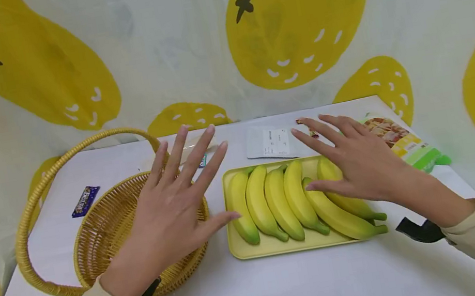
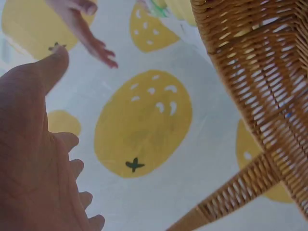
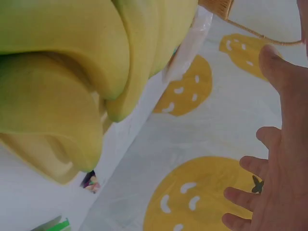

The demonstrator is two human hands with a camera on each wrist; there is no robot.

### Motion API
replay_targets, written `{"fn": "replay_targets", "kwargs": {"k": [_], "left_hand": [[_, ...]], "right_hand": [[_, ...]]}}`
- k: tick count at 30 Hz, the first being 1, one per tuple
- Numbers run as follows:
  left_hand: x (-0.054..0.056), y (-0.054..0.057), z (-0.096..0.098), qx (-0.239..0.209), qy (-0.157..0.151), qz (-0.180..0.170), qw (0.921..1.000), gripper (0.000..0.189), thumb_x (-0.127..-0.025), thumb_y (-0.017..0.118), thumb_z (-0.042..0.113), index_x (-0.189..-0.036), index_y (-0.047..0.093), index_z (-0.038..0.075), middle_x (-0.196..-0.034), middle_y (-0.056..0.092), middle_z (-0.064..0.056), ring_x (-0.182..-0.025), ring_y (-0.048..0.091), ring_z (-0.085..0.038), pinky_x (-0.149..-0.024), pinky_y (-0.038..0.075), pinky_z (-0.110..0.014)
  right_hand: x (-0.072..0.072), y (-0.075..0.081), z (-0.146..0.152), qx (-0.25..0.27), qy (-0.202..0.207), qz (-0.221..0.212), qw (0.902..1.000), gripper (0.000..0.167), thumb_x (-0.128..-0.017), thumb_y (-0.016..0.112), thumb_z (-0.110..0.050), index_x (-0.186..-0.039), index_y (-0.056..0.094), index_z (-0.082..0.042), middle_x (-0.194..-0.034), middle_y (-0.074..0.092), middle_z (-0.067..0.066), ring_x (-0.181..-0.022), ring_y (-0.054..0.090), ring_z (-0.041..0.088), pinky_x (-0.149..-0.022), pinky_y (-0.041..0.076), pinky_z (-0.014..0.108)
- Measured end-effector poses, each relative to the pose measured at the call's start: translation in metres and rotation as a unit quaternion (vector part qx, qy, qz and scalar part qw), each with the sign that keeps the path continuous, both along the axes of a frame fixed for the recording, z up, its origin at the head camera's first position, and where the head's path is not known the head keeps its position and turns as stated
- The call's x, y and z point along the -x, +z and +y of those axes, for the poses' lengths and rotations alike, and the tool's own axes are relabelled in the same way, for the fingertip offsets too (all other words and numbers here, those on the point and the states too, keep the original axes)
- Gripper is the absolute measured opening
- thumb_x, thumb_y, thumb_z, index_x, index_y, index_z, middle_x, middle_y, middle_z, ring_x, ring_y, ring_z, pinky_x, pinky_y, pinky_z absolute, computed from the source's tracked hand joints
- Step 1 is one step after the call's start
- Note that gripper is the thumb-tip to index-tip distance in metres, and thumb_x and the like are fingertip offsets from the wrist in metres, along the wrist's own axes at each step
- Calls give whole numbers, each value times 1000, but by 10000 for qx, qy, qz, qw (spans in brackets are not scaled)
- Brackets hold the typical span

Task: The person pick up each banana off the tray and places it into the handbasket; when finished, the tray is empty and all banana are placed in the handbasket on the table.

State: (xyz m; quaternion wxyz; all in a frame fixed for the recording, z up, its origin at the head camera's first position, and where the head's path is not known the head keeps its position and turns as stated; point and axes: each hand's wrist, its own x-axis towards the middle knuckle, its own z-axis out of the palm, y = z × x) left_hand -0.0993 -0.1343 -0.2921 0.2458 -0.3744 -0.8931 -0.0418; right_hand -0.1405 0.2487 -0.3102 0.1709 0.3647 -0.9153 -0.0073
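With fingers straight and spread, my left hand (image 1: pixel 169 206) is held over the right part of a round wicker basket (image 1: pixel 96 234), overlapping it in the head view. The basket has a tall arched handle (image 1: pixel 23 246). My right hand (image 1: pixel 358 164) is also spread, palm down, above the right end of a pale yellow tray (image 1: pixel 273 251). Several yellow bananas (image 1: pixel 258 202) with greenish tips lie side by side on that tray. Neither hand holds anything. In the right wrist view the bananas (image 3: pixel 62 96) loom close beside the hand, with space between them.
A purple snack packet (image 1: pixel 85 201) lies left of the basket. Behind the tray are a pale pouch (image 1: pixel 267 143) and a small red wrapper (image 1: pixel 313 133). A green-edged food bag (image 1: pixel 399 142) sits at the right, partly behind the right hand. A fruit-print cloth (image 1: pixel 174 48) hangs behind the table.
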Motion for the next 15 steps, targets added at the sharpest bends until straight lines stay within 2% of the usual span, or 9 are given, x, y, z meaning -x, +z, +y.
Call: {"fn": "replay_targets", "kwargs": {"k": [3, 5, 8, 10, 12, 13, 15], "left_hand": [[-10, 9, -10, -68, 112, 14, 9999, 90, -100, 57, 60, -170, 24, 16, -177, 3, -7, -160, -2, -39, -126, 3, -61], [-18, 15, -18, -231, 136, 64, 9996, 87, -97, 64, 47, -169, 28, 16, -177, 7, -8, -160, 0, -41, -126, 4, -62], [-29, 22, -29, -567, 154, 319, 9978, 71, -102, 57, 39, -165, 37, 16, -174, 17, -12, -158, 8, -44, -125, 7, -64], [-37, 26, -34, -830, 163, 632, 9944, 59, -107, 48, 39, -161, 44, 15, -170, 27, -16, -156, 16, -47, -124, 11, -65], [-42, 27, -38, -1140, 237, 1109, 9870, 52, -109, 43, 39, -154, 52, 15, -164, 37, -18, -153, 25, -48, -123, 15, -67], [-43, 26, -40, -1295, 293, 1450, 9805, 50, -109, 43, 39, -150, 56, 15, -161, 41, -18, -150, 29, -48, -122, 18, -67], [-45, 21, -42, -1570, 450, 2179, 9622, 45, -106, 47, 36, -142, 64, 17, -153, 50, -16, -143, 39, -45, -119, 22, -68]], "right_hand": [[-3, -2, 8, 84, -261, -221, 9994, 100, -92, 61, -76, -170, 26, -24, -170, 31, 9, -149, 34, 45, -115, 30, 69], [-4, -6, 13, 96, -396, -329, 9986, 101, -91, 68, -72, -170, 27, -25, -168, 35, 10, -145, 39, 45, -109, 35, 72], [-5, -12, 19, 80, -533, -474, 9974, 98, -90, 74, -64, -168, 32, -23, -163, 42, 12, -137, 48, 46, -102, 43, 72], [-5, -18, 23, 77, -585, -600, 9965, 95, -90, 77, -59, -166, 37, -20, -159, 46, 14, -131, 53, 48, -100, 45, 72], [-4, -23, 27, 89, -638, -779, 9949, 91, -91, 79, -54, -164, 40, -16, -156, 48, 17, -128, 55, 50, -101, 44, 73], [-4, -26, 28, 101, -663, -865, 9940, 88, -92, 80, -51, -163, 42, -14, -155, 49, 18, -127, 55, 51, -101, 44, 73], [-2, -31, 31, 123, -716, -1006, 9923, 83, -93, 81, -45, -160, 46, -11, -154, 49, 21, -128, 54, 52, -100, 46, 73]]}}
